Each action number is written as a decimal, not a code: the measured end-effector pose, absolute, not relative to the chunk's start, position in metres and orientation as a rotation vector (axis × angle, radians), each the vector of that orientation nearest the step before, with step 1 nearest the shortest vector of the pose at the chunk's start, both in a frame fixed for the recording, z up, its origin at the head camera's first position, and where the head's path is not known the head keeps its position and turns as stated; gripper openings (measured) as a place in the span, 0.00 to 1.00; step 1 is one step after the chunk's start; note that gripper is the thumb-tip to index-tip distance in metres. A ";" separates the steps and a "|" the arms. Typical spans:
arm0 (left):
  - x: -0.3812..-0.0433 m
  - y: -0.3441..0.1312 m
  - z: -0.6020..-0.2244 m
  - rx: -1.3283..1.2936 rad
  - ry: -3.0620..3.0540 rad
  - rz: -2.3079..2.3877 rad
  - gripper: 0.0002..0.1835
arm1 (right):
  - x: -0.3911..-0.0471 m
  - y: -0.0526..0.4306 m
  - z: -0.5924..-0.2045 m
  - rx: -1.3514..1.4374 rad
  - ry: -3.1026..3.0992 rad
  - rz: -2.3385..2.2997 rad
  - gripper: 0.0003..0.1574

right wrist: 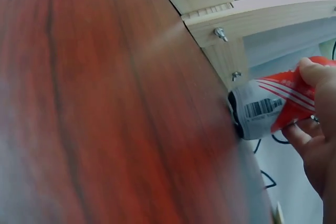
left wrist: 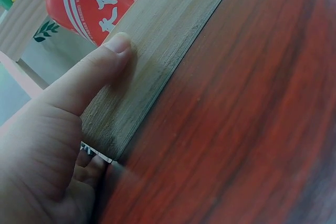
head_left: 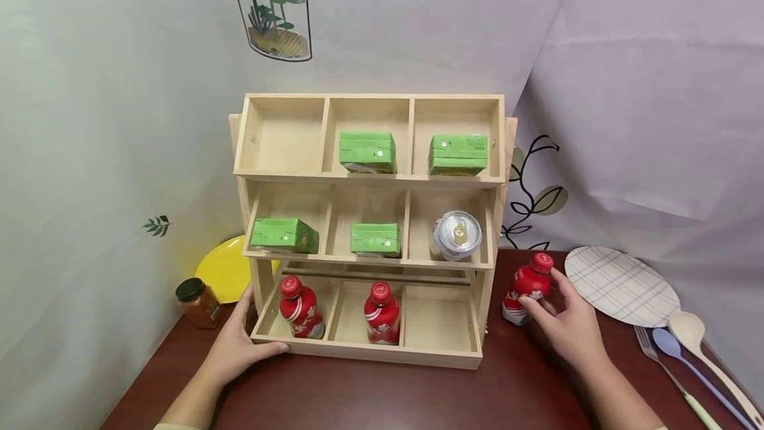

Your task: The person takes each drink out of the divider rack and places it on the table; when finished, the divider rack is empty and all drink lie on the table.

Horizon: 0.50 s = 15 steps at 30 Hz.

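A three-tier wooden shelf (head_left: pixel 442 358) with divided compartments stands on the dark red table. My left hand (head_left: pixel 234 344) grips its lower left corner; in the left wrist view the thumb (left wrist: pixel 100 64) presses on the front board. To the right of the shelf, my right hand (head_left: pixel 567 324) holds a red bottle (head_left: pixel 530 284) between thumb and fingers. The right wrist view shows the bottle's white base with a barcode (right wrist: pixel 262 107) close to the tabletop. In the bottom tier, one red bottle (head_left: pixel 301 310) stands in the left compartment and another red bottle (head_left: pixel 382 317) in the middle one.
Green cartons (head_left: pixel 367 151) sit in the upper two tiers, with a can (head_left: pixel 456 236) at middle right. A yellow plate (head_left: pixel 223 271) and brown jar (head_left: pixel 199 304) are at left. On the right lie a checked plate (head_left: pixel 621 284), fork (head_left: pixel 662 360) and two spoons (head_left: pixel 686 329).
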State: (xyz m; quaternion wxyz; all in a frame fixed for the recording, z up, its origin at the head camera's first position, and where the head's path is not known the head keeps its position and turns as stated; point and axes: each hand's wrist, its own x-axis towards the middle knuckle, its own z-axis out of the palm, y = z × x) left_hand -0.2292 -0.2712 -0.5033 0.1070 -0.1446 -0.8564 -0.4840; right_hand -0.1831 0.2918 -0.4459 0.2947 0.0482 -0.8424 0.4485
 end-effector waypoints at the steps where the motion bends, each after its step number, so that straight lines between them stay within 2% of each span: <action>1: -0.230 -0.272 -0.505 -0.434 -2.515 -1.434 0.71 | -0.186 0.294 -0.451 0.119 -2.231 1.206 0.46; 7: -0.232 -0.273 -0.506 -0.448 -2.489 -1.484 0.71 | -0.202 0.301 -0.479 0.096 -2.206 1.228 0.53; 15: -0.232 -0.272 -0.507 -0.444 -2.490 -1.492 0.71 | -0.211 0.301 -0.482 0.052 -2.224 1.185 0.55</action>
